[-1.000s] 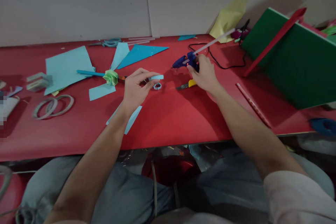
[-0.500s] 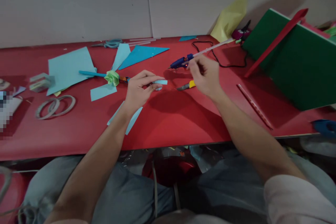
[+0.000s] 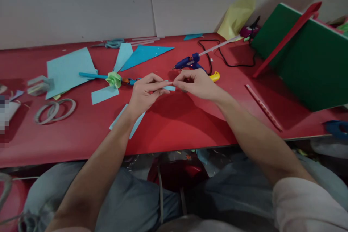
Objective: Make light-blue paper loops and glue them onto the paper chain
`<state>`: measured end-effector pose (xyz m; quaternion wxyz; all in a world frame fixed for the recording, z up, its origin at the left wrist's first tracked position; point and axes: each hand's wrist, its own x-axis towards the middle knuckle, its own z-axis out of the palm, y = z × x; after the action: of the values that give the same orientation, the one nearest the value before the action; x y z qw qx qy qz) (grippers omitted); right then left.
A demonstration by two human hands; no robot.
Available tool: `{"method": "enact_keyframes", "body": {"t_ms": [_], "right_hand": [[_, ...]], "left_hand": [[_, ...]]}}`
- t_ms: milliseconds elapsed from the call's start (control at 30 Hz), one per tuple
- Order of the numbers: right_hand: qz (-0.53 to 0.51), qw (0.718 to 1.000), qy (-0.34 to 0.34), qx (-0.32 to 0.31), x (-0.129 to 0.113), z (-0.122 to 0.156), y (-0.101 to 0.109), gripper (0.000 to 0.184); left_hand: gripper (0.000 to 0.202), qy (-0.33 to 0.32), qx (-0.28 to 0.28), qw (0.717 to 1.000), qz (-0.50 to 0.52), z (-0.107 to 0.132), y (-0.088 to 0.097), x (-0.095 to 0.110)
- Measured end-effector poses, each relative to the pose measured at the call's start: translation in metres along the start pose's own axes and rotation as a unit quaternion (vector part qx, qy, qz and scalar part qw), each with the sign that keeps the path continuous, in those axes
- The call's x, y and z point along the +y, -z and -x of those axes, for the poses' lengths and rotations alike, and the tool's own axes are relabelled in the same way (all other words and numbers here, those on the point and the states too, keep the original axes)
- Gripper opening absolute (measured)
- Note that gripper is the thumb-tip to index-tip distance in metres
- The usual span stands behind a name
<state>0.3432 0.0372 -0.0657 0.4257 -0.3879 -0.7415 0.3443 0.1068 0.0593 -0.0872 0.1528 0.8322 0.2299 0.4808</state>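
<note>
Pinched in the left hand [image 3: 145,92], the strip [image 3: 170,88] lies between the hands, its long axis running left-right toward the right hand [image 3: 199,84], whose fingertips look together, possibly touching it.

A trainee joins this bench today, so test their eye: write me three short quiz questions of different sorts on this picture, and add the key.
1. True or false: a clear stick pokes out of the back of the blue glue gun.
2. Multiple choice. What does the left hand hold?
a) scissors
b) a light blue paper strip
c) a pencil
3. Count: how many pale rings lie overlapping toward the left side of the red table?

Key:
1. True.
2. b.
3. Two.
</note>
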Motion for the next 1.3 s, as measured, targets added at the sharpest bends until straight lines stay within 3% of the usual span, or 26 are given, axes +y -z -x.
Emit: {"method": "enact_keyframes", "body": {"t_ms": [200,300,400,700,933,1100,1200,1300], "right_hand": [[0.053,0.986,0.01,0.158,0.01,-0.001,0.019,0.031],[0.142,0.984,-0.007,0.105,0.008,0.006,0.031,0.036],[0.218,0.974,0.014,0.059,0.006,0.012,0.034,0.02],[0.261,0.955,0.035,0.137,0.004,0.01,0.033,0.015],[0.268,0.956,0.034,0.111,0.0,0.012,0.016,0.015],[0.212,0.975,0.062,0.039,-0.006,0.01,-0.008,0.02],[0.32,0.947,0.031,0.012,-0.011,0.005,-0.023,0.02],[0.4,0.915,0.021,-0.054,-0.009,-0.004,-0.03,0.028]], "left_hand": [[0.022,-0.004,0.033,0.999,-0.003,-0.001,0.002,-0.001],[0.021,0.004,0.053,0.999,-0.006,-0.001,0.002,0.0],[0.022,0.022,0.059,0.998,0.003,-0.001,0.003,0.002],[0.031,0.117,0.075,0.99,0.008,-0.007,0.012,0.01],[0.04,0.176,0.094,0.979,0.05,-0.01,0.026,0.025],[0.05,0.246,0.1,0.956,0.125,0.0,0.027,0.041],[0.05,0.295,0.117,0.936,0.152,0.008,0.028,0.044],[0.047,0.328,0.156,0.916,0.172,0.015,0.029,0.04]]}}
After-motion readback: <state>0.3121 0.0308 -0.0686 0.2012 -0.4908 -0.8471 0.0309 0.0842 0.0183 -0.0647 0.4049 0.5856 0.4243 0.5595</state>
